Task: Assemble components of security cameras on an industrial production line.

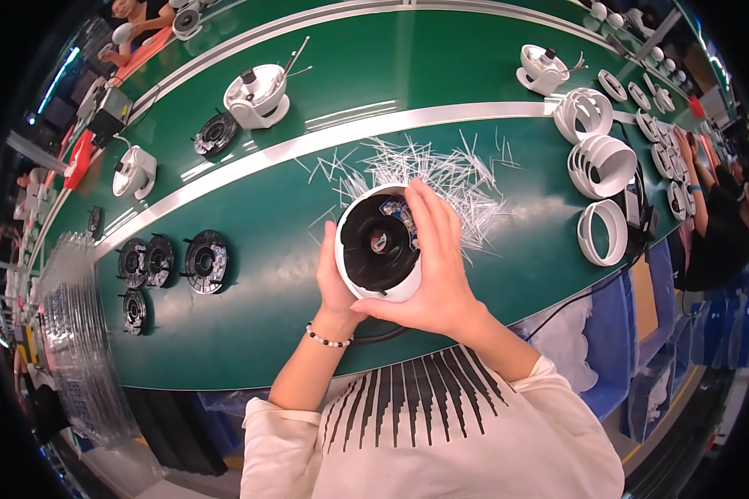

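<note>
Between my two hands is a white round camera housing point(404, 289) with a black disc-shaped insert point(366, 259) facing up. A small lens-like part shows in the insert's middle, and a blue circuit board sits along its upper right. My left hand point(334, 287) wraps the housing's left side, its fingers mostly hidden beneath. Around the right side curls my right hand point(441, 258), fingers along the rim and thumb across the near edge. Just beyond the housing lies a loose heap of thin white strips point(429, 170).
Several black disc modules point(206, 261) lie at left beside a stack of clear plastic point(66, 316). White rings point(602, 233) stand at right near black cables. Past a white rail, white camera bodies point(258, 96) rest on the green belt. Co-workers sit at far left and right.
</note>
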A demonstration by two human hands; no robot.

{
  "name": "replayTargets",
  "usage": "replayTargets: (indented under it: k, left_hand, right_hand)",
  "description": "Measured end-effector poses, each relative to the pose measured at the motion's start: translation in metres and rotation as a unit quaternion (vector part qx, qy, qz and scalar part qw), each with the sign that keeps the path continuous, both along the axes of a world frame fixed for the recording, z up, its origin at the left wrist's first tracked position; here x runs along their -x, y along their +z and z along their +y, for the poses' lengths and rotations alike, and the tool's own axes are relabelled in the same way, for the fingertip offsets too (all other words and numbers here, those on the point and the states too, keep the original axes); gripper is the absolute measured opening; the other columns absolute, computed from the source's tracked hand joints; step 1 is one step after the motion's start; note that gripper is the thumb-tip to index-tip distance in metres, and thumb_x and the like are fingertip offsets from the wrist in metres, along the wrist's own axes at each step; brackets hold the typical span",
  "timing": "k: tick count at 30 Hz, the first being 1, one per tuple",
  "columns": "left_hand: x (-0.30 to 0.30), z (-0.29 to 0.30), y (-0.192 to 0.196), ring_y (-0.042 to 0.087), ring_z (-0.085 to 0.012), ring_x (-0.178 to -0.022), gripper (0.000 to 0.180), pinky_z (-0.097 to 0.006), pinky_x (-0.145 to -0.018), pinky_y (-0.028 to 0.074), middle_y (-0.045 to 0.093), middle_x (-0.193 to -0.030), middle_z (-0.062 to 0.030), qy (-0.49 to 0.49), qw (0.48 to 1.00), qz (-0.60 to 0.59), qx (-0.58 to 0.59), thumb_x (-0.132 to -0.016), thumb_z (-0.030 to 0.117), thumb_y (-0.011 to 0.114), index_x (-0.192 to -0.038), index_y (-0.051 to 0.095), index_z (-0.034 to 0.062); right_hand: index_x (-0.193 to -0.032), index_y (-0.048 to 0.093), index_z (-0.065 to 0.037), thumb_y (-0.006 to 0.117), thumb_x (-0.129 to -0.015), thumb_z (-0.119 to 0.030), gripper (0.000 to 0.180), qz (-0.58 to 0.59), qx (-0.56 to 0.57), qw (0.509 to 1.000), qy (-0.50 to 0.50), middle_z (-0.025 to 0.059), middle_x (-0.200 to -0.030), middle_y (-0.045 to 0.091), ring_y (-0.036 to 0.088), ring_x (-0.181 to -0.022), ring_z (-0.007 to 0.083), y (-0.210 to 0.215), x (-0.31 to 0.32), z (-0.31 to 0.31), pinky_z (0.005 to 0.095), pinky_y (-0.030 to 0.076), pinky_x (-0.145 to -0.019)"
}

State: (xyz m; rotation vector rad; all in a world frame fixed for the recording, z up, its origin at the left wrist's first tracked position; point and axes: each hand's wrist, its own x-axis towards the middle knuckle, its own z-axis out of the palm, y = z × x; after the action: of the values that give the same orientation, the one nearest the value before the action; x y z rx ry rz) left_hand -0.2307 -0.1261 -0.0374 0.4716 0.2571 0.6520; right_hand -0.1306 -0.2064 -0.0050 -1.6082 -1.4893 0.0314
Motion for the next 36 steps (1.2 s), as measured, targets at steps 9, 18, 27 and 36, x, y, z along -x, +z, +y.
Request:
replayTargets:
  k: [9,18,27,36]
  left_hand:
    - [-0.004,-0.006,-0.011,0.034,-0.0233,-0.12,0.096,-0.036,-0.099,0.031,0.03,-0.132,-0.0119,0.043,0.987,0.007,-0.156,-0.07,0.076,0.027,-0.134,0.017,0.0054]
    - [-0.014,-0.016,-0.004,0.038,-0.027,-0.118,0.075,-0.039,-0.1,0.03,0.036,-0.129,-0.015,0.104,0.988,-0.03,-0.113,-0.068,0.036,0.05,-0.13,0.027,0.002]
    - [-0.06,0.054,-0.004,0.057,-0.0194,-0.086,0.035,-0.041,-0.074,0.048,0.059,-0.095,-0.0076,0.029,0.995,0.046,0.08,-0.079,0.037,0.043,-0.095,0.055,0.0077]
    - [-0.232,0.188,-0.077,0.053,-0.0289,-0.095,0.043,-0.039,-0.078,0.043,0.05,-0.111,-0.0164,0.193,0.936,0.283,-0.086,-0.085,0.031,0.039,-0.12,0.032,0.0075]
  right_hand:
    - [-0.128,0.017,0.007,0.076,-0.047,-0.051,0.116,0.002,0.043,0.999,-0.022,0.0246,-0.126,0.025,0.028,-0.115,0.039,-0.005,-0.004,0.013,0.0464,0.025,-0.095]
    - [-0.129,0.016,0.007,0.072,-0.048,-0.058,0.118,0.025,-0.031,0.997,-0.067,0.027,-0.125,0.028,0.029,-0.114,0.0422,-0.033,0.007,0.019,0.0488,0.023,-0.094]
    - [-0.134,0.015,-0.001,0.065,-0.064,-0.053,0.1,0.012,-0.123,0.992,-0.011,0.0183,-0.14,0.011,0.011,-0.13,0.0307,-0.03,-0.017,0.005,0.0442,0.013,-0.102]
    - [-0.122,0.036,-0.001,0.077,-0.049,-0.037,0.092,-0.222,0.31,0.889,0.254,0.022,-0.133,0.025,0.023,-0.123,0.0396,-0.031,-0.004,-0.019,0.0563,0.011,-0.099]
